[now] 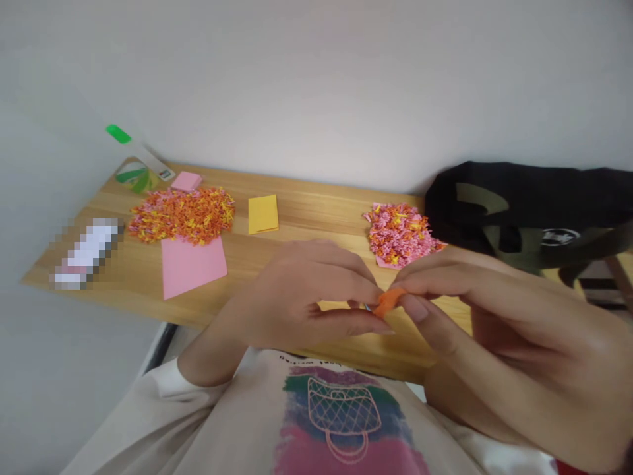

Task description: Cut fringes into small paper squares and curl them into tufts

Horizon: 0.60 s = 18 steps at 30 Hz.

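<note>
Now pinching an orange piece (390, 301) by opposite ends, thumb to forefinger (nearly closed), in left hand (306, 287) and right hand (529, 336).

One orange piece (389, 301), right of centre, is pinched between left hand (311, 284) and right hand (539, 313); yellow paper (263, 214), mid-frame; black bag (534, 201), right edge.

- Wooden table (321, 218), mid-frame
- Left: blurred white object (91, 251), pink sheet (194, 267), orange-yellow shred heap (185, 214)
- Upper left: pink pad (186, 181), green-tipped item (148, 160)
- Centre: yellow paper square (263, 214)
- Right: pinkish shred heap (399, 232), black bag (524, 208)
</note>
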Motion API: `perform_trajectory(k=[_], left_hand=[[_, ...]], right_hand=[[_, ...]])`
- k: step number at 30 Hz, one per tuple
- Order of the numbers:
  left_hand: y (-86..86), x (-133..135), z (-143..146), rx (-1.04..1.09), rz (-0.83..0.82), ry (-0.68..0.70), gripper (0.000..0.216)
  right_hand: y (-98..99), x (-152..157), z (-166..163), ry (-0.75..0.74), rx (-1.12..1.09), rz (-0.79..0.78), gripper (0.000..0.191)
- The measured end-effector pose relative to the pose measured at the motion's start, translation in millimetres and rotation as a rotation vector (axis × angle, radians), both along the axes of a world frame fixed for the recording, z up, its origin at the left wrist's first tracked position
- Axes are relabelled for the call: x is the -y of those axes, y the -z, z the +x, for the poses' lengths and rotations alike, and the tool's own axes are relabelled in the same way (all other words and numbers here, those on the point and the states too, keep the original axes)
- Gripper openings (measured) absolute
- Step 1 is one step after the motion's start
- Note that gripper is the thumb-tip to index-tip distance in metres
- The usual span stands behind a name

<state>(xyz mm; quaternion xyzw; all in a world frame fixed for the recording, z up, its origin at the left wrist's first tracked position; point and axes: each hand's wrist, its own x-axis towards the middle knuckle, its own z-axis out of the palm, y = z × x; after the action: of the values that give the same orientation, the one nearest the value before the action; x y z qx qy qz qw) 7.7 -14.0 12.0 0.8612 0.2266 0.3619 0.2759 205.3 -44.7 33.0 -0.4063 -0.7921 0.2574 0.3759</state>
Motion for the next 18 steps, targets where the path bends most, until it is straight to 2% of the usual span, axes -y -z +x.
perform_trajectory(k=[18], left_hand=[[-0.5, 1.6, 0.2, -0.024, -0.018, -0.014, 0.009]], right_hand=[[1.5, 1.0, 0.4, -0.034, -0.003, 0.011, 0.012]])
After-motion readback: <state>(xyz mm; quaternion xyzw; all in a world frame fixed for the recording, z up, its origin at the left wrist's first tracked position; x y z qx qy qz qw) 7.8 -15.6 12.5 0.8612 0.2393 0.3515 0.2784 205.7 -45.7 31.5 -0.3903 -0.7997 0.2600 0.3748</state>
